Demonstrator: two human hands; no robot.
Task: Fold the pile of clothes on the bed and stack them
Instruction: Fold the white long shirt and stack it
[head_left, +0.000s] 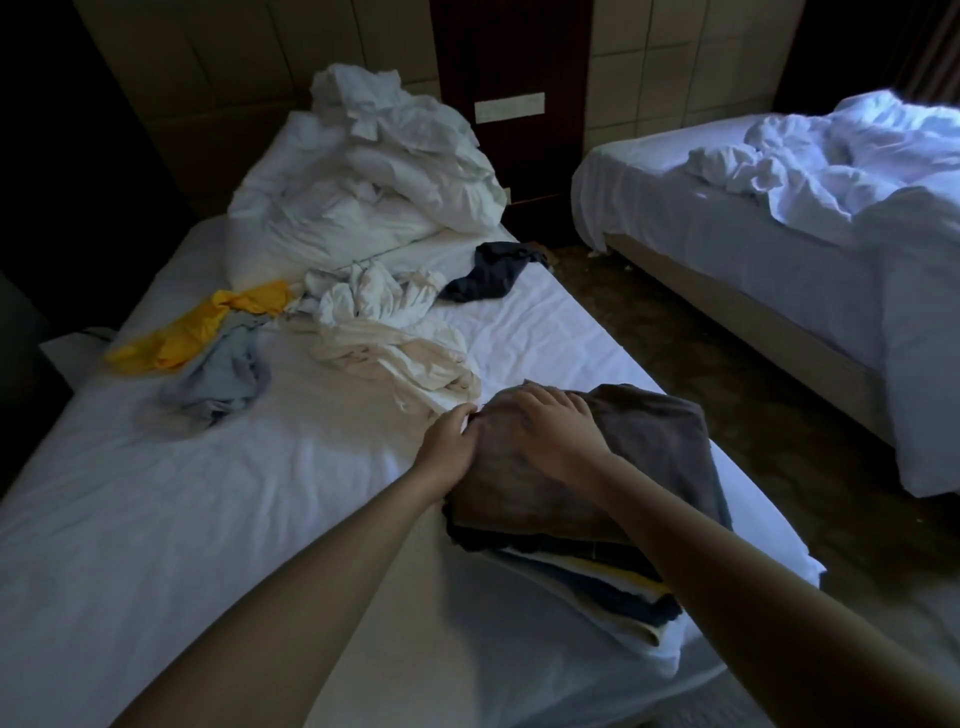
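Here, the only label-like thing is a pale plate (510, 107) on the dark cabinet (514, 171) between the two beds, and any writing on it is too blurred to read. The brown garment (654, 447) lies folded on top of the stack (587, 577) of folded clothes at the near right edge of the bed (182, 519). The right hand (556, 428) rests flat on it, fingers straight and spread, gripping nothing. The left hand (449, 434) is at its far left corner, fingers curled and pinching the cloth's edge. The garment is dull brown and soft-looking, and layers of dark blue, yellow and white show beneath it. Farther off and to the left, a yellow garment (202, 327), a grey-blue garment (223, 374), cream garments (395, 343) and a navy garment (488, 275) lie unfolded, with crumpled white bedding (384, 171) beyond them.
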